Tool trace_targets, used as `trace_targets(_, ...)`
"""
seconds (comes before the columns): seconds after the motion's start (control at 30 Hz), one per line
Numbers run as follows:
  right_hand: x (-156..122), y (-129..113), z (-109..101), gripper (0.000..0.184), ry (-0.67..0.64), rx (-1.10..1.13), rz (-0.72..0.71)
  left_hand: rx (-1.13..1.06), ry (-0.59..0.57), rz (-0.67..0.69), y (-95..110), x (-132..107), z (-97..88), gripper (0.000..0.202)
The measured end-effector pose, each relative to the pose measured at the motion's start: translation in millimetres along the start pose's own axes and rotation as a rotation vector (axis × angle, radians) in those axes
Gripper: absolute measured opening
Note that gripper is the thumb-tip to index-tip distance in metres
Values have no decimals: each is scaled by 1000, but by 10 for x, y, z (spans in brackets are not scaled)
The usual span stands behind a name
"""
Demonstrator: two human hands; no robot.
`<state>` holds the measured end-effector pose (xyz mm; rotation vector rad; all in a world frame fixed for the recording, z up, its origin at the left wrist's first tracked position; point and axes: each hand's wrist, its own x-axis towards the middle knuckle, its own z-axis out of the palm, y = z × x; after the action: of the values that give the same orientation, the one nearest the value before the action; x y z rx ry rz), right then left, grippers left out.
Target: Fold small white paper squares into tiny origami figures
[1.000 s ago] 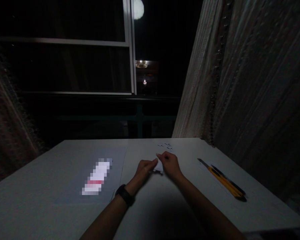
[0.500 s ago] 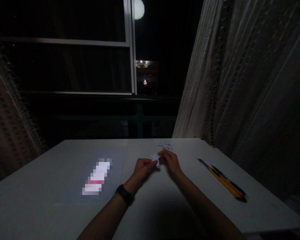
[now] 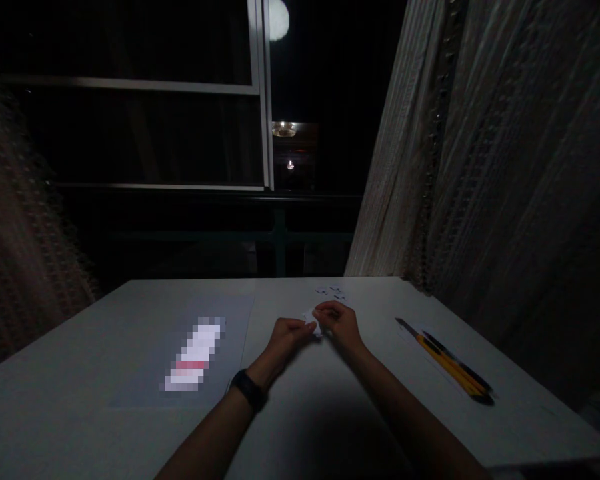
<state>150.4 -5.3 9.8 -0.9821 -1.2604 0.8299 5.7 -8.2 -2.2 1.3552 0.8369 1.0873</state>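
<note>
A small piece of white paper [image 3: 310, 318] is held above the middle of the table. My left hand [image 3: 289, 339] pinches its lower left part between thumb and fingers; a dark watch band circles that wrist. From the right, my right hand [image 3: 341, 323] has its thumb and fingertips closed on the paper's upper right edge. The paper's exact shape is hard to make out in the dim light. Just beyond my hands, several small white paper pieces [image 3: 336, 290] with dark marks lie on the table.
The white table [image 3: 280, 433] stands before a dark window [image 3: 155, 133], with curtains [image 3: 400, 147] on both sides. At left lies a large sheet [image 3: 140, 380] with a bright blurred-out patch [image 3: 195, 353]. A yellow-and-black utility knife [image 3: 450, 367] and a dark pen-like object [image 3: 455, 357] rest at right.
My right hand has drawn its raised fingers down onto the paper's upper edge, uncovering more of the small pieces behind. My left hand has barely moved.
</note>
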Motion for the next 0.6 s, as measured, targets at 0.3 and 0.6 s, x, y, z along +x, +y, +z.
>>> trace_targets(0.3,18,64,-23,28,81,48,66,-144,-41,-16,54,-19,31,43)
trace_targets(0.6,5,22,-12,39,16,176,203,-87,101,-42,-12,49,0,35)
